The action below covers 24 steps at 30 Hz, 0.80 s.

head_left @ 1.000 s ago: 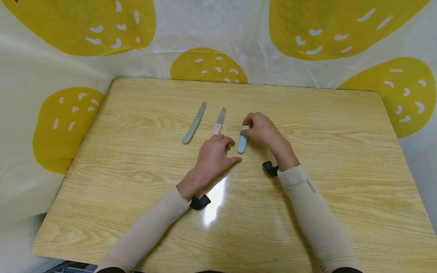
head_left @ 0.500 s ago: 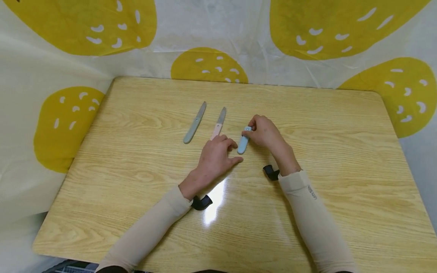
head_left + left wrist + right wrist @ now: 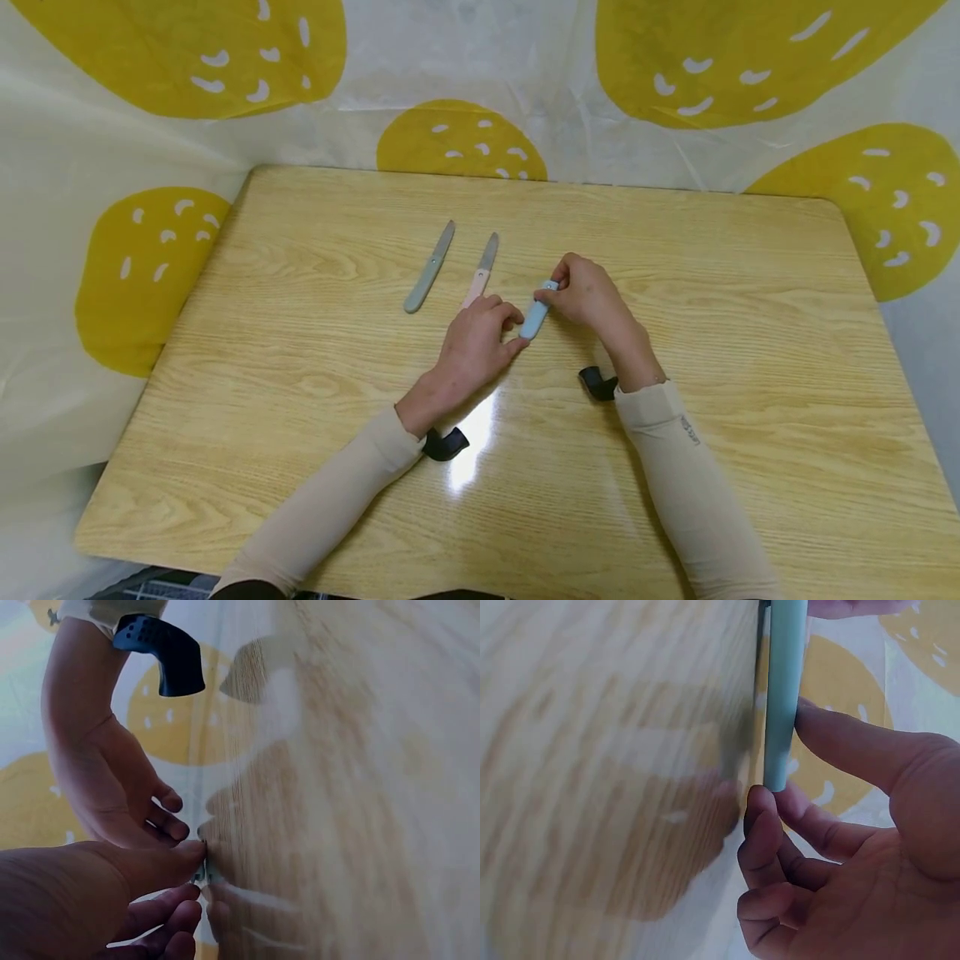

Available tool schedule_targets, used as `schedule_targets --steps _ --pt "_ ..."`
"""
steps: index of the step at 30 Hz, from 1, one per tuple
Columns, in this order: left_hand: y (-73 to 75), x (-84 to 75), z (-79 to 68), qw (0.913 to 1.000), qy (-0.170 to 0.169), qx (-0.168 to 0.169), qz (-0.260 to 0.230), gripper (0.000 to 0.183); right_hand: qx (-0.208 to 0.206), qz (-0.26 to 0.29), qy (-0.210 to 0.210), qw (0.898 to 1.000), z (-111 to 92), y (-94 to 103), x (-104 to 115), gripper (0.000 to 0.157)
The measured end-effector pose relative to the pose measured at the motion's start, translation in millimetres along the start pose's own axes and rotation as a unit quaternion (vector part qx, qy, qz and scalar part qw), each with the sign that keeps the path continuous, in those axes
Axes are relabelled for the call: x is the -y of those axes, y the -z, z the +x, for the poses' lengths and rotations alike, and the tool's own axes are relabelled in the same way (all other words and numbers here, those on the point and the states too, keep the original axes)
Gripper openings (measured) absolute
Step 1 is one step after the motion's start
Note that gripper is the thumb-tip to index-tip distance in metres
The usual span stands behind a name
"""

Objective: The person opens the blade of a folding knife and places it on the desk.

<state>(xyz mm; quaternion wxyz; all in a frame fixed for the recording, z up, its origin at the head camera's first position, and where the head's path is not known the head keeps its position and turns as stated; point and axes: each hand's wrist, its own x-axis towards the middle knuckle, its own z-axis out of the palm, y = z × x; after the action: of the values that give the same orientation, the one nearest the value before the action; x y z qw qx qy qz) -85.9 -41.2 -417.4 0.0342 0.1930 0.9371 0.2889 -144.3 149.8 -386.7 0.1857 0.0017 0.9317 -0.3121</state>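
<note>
The person's left grip [image 3: 474,337] has just met the blue knife [image 3: 536,320]: a moment ago its thumb stood clear of the lower end, and now the thumb touches that end with the forefinger at the opposite edge, so it appears to be pinching it. The right grip [image 3: 592,292] pinches the upper end between thumb and forefinger, near the pivot, as it did before. The blue knife has also turned a little, its far end shifting rightward, so it slants more across the surface [image 3: 712,333]. It is between the two grips, to the right of the pink knife [image 3: 481,277].

For the work in hand, this seems to mean that the blue knife is now steadied from both ends rather than from one side only. No blade shows out of it in the head view. The pink knife and the green knife [image 3: 426,282], farther left, have their blades out and have kept their places; the left grip hides part of the pink handle. Whether the blue knife rests on the surface or is held just above it, I cannot tell
</note>
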Motion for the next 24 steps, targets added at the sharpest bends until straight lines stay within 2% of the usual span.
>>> schedule_targets --steps 7,12,16,20,24 --pt "-1.2 -0.5 -0.4 0.9997 0.014 0.0 -0.018 0.023 -0.021 0.067 0.03 0.997 -0.9 6.1 -5.0 0.031" --pt "-0.8 0.6 -0.2 0.9989 0.02 -0.021 -0.037 0.022 -0.028 0.139 0.05 0.989 -3.7 11.4 -5.3 0.03" --pt "1.6 3.2 1.0 0.9973 0.026 -0.042 -0.055 0.027 -0.037 0.198 0.066 0.977 -6.8 16.2 -4.0 0.028" --pt "4.9 5.7 1.9 0.9908 0.041 -0.052 -0.118 0.027 -0.037 0.264 0.069 0.961 -7.7 18.0 -3.3 0.025" --pt "7.2 8.1 3.0 0.9761 0.052 -0.064 -0.201 0.026 -0.026 0.301 0.069 0.951 -8.1 17.8 -4.2 0.023"
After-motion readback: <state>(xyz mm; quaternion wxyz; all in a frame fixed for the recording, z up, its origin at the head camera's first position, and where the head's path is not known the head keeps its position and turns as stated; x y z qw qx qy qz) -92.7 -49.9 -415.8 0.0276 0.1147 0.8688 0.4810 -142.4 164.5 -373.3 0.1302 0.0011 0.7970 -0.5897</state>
